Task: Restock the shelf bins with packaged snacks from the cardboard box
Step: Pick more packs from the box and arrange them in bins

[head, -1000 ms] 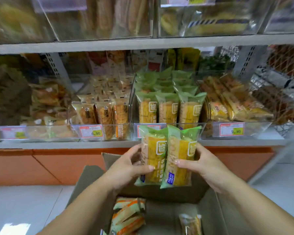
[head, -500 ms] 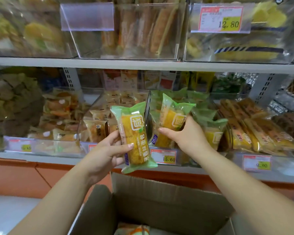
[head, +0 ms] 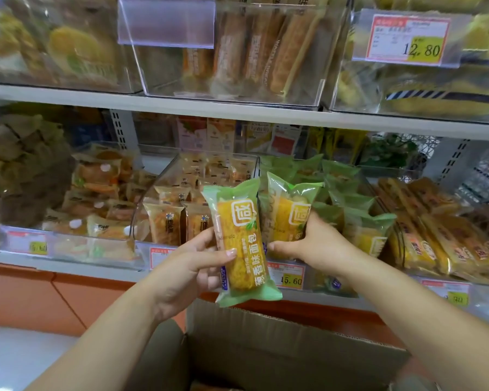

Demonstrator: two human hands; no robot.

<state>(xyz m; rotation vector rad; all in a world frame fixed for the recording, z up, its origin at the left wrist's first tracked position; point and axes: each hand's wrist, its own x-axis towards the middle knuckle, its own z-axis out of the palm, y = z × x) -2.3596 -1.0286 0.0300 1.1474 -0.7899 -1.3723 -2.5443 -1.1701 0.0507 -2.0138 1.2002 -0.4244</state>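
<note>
My left hand grips a green-wrapped yellow bread packet upright, in front of the middle shelf. My right hand holds a second green packet at the front of the clear bin of green packets, above the 15.60 price tag. The cardboard box stands open below my arms; its inside is mostly out of view.
Clear bins line the shelf: brown-wrapped cakes to the left, orange-yellow packets to the right, long bread sticks on the upper shelf. An orange base panel runs below the shelf.
Both packets came up out of the box to shelf height. My right hand has carried its packet to the front of the green bin; my left hand's packet stays beside it.
</note>
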